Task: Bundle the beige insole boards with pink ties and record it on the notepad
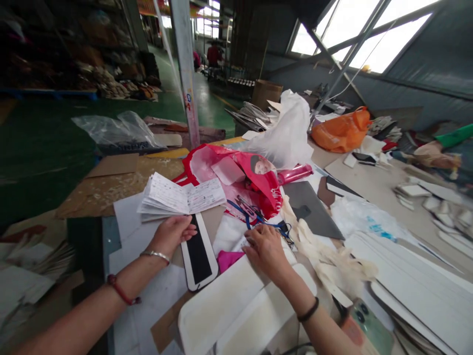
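Note:
An open notebook [168, 195] with handwritten pages lies at the left of the table. At its lower edge is my left hand [173, 235], fingers loosely curled, thumb apart, nothing visible in them. Beneath those fingertips lies a flat white-edged panel with a black centre [201, 256]. My right hand [266, 251] is closed, fingertips bent down beside a small white printed piece [241, 243]; what they grip is hidden. Near it are a magenta cloth scrap [227, 260], a blue cord [238, 207] and scissors [247, 207]. Long cream pieces [221, 305] lie below the right wrist.
A red plastic bag [254, 172] stands open behind my hands, with a white bag [291, 133] beyond. To the right are a dark grey sheet [310, 209], stacked white sheets [414, 281] and a phone [371, 323]. Another person's hand [436, 155] is at far right.

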A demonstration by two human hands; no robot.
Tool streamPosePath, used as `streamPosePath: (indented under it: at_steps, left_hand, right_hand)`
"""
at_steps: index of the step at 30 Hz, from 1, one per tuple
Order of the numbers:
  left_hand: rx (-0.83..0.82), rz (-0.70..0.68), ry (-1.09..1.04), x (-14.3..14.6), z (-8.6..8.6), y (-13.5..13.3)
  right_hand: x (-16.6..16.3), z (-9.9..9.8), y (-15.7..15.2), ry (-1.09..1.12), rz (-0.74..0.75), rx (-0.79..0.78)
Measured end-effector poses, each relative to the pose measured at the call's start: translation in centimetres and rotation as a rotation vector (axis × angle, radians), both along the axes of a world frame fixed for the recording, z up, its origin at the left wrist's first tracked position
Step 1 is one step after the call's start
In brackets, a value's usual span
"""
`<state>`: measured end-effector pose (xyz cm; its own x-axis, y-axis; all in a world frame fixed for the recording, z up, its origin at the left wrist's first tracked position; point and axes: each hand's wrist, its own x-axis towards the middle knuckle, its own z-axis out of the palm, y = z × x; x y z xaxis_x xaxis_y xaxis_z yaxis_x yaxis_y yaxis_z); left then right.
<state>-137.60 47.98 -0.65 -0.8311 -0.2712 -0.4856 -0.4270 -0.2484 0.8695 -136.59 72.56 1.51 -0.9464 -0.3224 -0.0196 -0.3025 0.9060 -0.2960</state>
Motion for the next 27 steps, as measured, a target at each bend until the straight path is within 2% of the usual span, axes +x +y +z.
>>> streamPosePath:
  at_steps: [3, 6, 8, 11, 12, 14, 16, 18, 20, 24, 27]
  left_hand:
    - [-0.109, -0.141, 0.117, 1.8, 0.3, 1.6]
    - [-0.164, -0.312, 0.227, 3.7, 1.4, 3.7]
    - [-0.247, -0.5, 0.288, 4.7, 2.4, 5.3]
    - [-0.315, -0.742, 0.364, 5.2, 3.4, 7.2]
    - [-0.296, -0.746, 0.364, 5.0, 3.5, 7.7]
    - [-0.226, -0.652, 0.318, 4.3, 3.1, 8.1]
    - [-0.145, -0.515, 0.243, 3.3, 2.3, 8.0]
    - [-0.073, -0.426, 0.198, 2.5, 1.5, 7.2]
    - [-0.031, -0.38, 0.182, 2.1, 1.1, 6.1]
    - [-0.036, -0.22, 0.134, 2.6, 1.7, 3.7]
    - [-0.014, -0.146, 0.142, 3.1, 2.4, 2.7]
  right_hand:
    - [-0.3, 0.0, 0.2, 0.012, -0.029, -0.072]
    - [0.1, 0.6, 1.1, -0.011, 0.085, -0.172]
    - [0.5, 1.3, 1.7, -0.04, 0.149, -0.232]
    - [0.5, 3.1, 1.8, -0.069, 0.152, -0.287]
    - [0.3, 3.7, 1.6, -0.082, 0.154, -0.304]
    - [-0.6, 4.6, 1.0, -0.101, 0.138, -0.287]
    - [-2.1, 4.7, 0.4, -0.079, 0.042, -0.14]
    - [-3.7, 4.1, 0.2, -0.022, -0.09, 0.055]
    - [-5.1, 3.1, 0.1, 0.019, -0.163, 0.186]
    - [-6.3, 1.3, 0.1, 0.016, -0.177, 0.324]
    - [-6.2, 1.1, -0.2, 0.018, -0.178, 0.377]
